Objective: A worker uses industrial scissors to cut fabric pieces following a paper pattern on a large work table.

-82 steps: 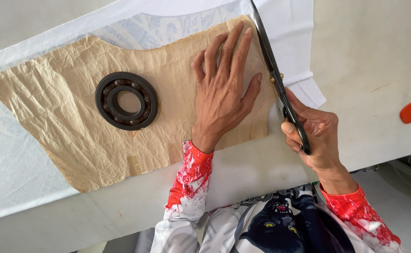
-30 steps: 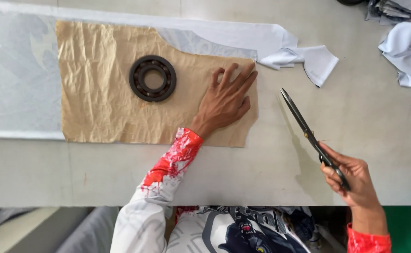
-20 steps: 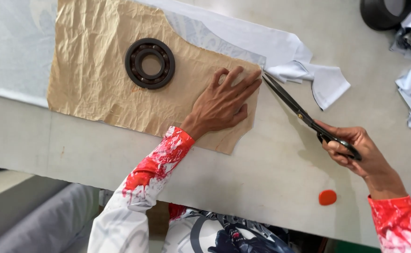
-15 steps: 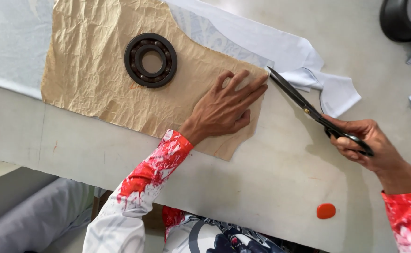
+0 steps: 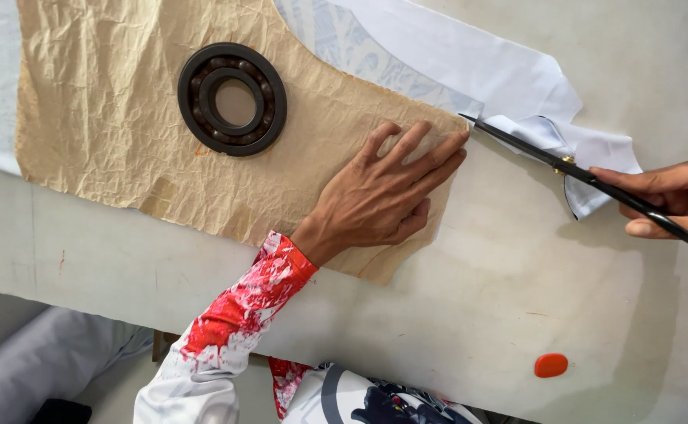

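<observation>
- Pressing flat on the brown paper pattern (image 5: 124,133), my left hand (image 5: 379,196) lies palm down with fingers spread apart, fingertips at the pattern's right edge.
- I note my right hand (image 5: 673,200) at the right border of the view, fingers closed around the handles of the black scissors (image 5: 587,179); the handles themselves are mostly hidden by the hand.
- The scissor blades appear together, tip pointing left and lying just beside the left fingertips, at the edge of the pattern.
- The pattern lies on white fabric (image 5: 509,78), which shows beyond it on the far and right sides.
- A dark round bearing (image 5: 231,99) sits on the pattern, left of the hand, apart from it.
- An orange oval piece (image 5: 551,365) lies on the pale table (image 5: 516,298), near side, well apart from both hands.
</observation>
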